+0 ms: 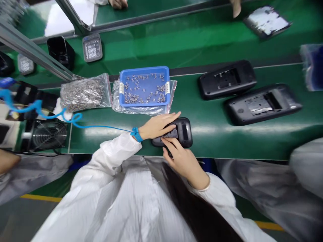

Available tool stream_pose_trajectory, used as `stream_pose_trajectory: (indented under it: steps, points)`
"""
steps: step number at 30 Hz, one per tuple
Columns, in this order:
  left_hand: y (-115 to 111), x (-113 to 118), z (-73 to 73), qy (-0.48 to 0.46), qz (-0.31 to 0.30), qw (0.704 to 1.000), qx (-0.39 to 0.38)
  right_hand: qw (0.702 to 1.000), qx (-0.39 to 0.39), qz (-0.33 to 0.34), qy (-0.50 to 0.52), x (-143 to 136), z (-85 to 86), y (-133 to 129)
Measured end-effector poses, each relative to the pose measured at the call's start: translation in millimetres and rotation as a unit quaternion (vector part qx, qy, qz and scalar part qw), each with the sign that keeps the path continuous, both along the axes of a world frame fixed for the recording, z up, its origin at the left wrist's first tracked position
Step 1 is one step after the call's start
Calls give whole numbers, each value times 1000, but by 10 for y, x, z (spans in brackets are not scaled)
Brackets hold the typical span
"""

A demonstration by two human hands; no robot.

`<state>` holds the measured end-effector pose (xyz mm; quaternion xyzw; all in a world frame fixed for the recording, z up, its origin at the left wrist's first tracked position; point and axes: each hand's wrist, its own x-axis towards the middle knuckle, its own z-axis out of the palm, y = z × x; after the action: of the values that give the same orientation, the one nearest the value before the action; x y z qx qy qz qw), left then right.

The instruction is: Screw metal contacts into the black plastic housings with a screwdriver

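A black plastic device housing (186, 131) lies near the front edge of the green bench, an open recess in its upper face. Across its left part stretches my left hand (158, 126), fingers extended and resting on it, a blue wrist strap (136, 133) around the wrist. My right hand (183, 159) comes from below, its fingertips drawn together at the recess edge. Whatever sits between those fingertips is too small or hidden to make out. Beyond the hands, a blue tray (143, 70) holds many small metal clips, scattered in loose heaps.
A plastic bag of metal parts (84, 92) lies left of the tray. Two larger black housings (227, 79) rest at the right. A fan (49, 134) and a coiled blue cord (37, 107) are at the left. Co-workers' hands (118, 3) show at the far side.
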<state>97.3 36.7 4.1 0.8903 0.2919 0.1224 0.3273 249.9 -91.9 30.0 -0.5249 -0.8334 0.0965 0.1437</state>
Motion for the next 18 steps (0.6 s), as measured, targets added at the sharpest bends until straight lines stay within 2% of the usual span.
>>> stream_pose_trajectory:
  steps: [11, 15, 18]
  points:
    - [6, 65, -21, -12, -2, 1000, -5, 996, -86, -9, -1, 25, 43, 9]
    - [-17, 103, 6, 22, 18, 1000, 2, 991, -129, -18, -12, 18, 47, 22]
    - [-40, 119, -3, 30, 36, 999, 18, 992, -129, 2, 9, 85, 100, 56]
